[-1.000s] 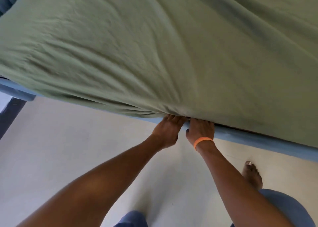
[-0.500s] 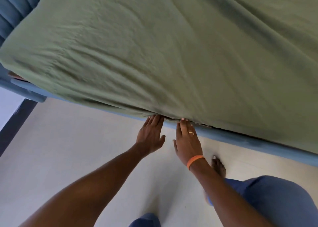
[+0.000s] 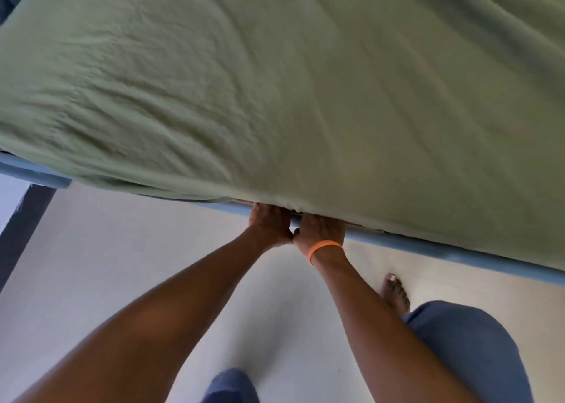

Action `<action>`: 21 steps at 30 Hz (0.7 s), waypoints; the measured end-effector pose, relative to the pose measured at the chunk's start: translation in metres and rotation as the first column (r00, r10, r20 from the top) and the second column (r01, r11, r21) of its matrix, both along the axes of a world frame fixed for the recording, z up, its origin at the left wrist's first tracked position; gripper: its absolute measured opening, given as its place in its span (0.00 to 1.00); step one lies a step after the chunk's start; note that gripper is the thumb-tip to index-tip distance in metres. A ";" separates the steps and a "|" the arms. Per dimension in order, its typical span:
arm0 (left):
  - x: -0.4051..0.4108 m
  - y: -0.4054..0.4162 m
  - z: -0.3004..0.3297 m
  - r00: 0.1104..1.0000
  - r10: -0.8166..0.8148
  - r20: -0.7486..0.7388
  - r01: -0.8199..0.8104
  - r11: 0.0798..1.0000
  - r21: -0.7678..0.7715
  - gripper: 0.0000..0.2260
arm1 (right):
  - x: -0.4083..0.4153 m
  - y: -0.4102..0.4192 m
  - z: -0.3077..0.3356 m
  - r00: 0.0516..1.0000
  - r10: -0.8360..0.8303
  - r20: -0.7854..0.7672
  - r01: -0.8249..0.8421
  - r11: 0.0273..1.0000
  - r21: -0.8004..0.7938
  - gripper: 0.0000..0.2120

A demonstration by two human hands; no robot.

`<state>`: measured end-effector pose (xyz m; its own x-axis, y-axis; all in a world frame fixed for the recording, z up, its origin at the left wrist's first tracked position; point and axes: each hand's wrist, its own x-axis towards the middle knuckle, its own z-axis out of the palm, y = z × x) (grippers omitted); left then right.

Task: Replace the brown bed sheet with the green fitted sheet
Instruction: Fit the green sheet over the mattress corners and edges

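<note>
A: Green fitted sheet [image 3: 275, 97] covers the mattress top, above the blue bed frame [image 3: 428, 248]. Why there?

B: Tucking the hem. Left hand [image 3: 269, 224], right hand [image 3: 321, 228] side by side at the frame; fingers hidden under the sheet, grip unclear.

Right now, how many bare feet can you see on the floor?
1. A bare foot stands on the pale floor right of the arms, just below the blue bed rail. The other foot is not in view, perhaps hidden under the blue-clad knees.
</note>
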<state>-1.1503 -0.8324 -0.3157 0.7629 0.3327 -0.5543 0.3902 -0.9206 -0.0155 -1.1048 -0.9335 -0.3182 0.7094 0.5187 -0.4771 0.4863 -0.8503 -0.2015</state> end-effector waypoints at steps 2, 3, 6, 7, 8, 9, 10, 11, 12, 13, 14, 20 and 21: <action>-0.005 0.012 -0.008 0.999 -0.009 0.040 0.012 0.996 -0.088 0.31 | -0.001 0.007 -0.005 0.998 0.008 0.056 -0.006 0.999 -0.046 0.18; -0.010 0.017 -0.012 0.998 0.010 0.067 -0.001 0.990 -0.140 0.32 | -0.004 0.011 -0.006 0.997 0.019 0.070 -0.014 0.997 -0.081 0.17; -0.012 0.027 -0.009 0.989 -0.073 0.128 0.101 0.969 -0.226 0.30 | -0.004 0.020 0.002 0.996 0.032 0.085 -0.018 0.986 -0.165 0.18; -0.012 0.028 -0.005 0.979 -0.129 0.157 0.163 0.959 -0.233 0.29 | -0.004 0.019 0.006 0.997 0.025 0.074 -0.012 0.985 -0.174 0.18; -0.016 0.032 0.000 0.971 -0.158 0.178 0.197 0.952 -0.235 0.28 | -0.009 0.020 0.011 0.997 0.015 0.071 -0.002 0.983 -0.183 0.18; -0.023 0.034 0.003 0.966 -0.173 0.193 0.218 0.944 -0.246 0.29 | -0.014 0.019 0.014 0.997 0.000 0.072 0.015 0.980 -0.197 0.19; -0.034 0.039 0.004 0.960 -0.184 0.211 0.237 0.936 -0.259 0.31 | -0.025 0.023 0.017 0.997 -0.023 0.076 0.039 0.973 -0.228 0.21; -0.049 0.042 0.003 0.950 -0.188 0.249 0.254 0.931 -0.264 0.32 | -0.038 0.026 0.018 0.995 -0.044 0.087 0.065 0.963 -0.263 0.26; -0.064 0.045 0.000 0.934 -0.199 0.297 0.281 0.922 -0.265 0.34 | -0.053 0.031 0.018 0.993 -0.071 0.098 0.097 0.953 -0.288 0.32; -0.082 0.052 -0.003 0.914 -0.215 0.343 0.313 0.913 -0.262 0.35 | -0.072 0.040 0.019 0.991 -0.097 0.094 0.120 0.948 -0.294 0.38; -0.100 0.059 -0.007 0.898 -0.226 0.376 0.336 0.906 -0.257 0.36 | -0.090 0.050 0.021 0.992 -0.105 0.068 0.120 0.956 -0.268 0.43; -0.185 0.134 -0.018 0.871 0.026 0.491 0.046 0.990 -0.135 0.34 | -0.154 0.117 0.026 0.973 0.148 0.179 -0.171 0.977 0.124 0.39; -0.190 0.145 -0.017 0.859 0.036 0.511 0.024 0.994 -0.109 0.34 | -0.153 0.121 0.024 0.967 0.157 0.201 -0.184 0.976 0.120 0.40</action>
